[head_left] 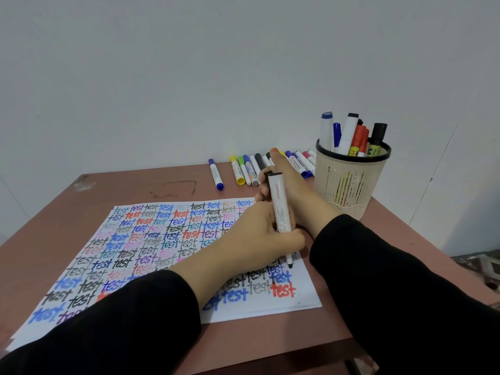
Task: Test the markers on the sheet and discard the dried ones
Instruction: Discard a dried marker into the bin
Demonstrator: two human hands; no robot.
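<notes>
A white marker [281,212] with a black top end stands nearly upright, its bare dark tip touching the white sheet [303,299] near the right edge. My left hand [257,236] grips the marker's lower barrel. My right hand [289,185] sits just behind the marker's upper end, thumb raised and fingers curled beside the black top. Whether it holds a cap or the marker is hidden. The sheet is covered with the word "test" in black, blue, red, pink and grey ink, some of it faint.
A row of capped markers [243,171] lies along the table's back edge by the wall, with one blue marker [216,174] apart on the left. A beige mesh cup [351,182] holding several upright markers stands at the back right. The brown table [135,185] ends close behind them.
</notes>
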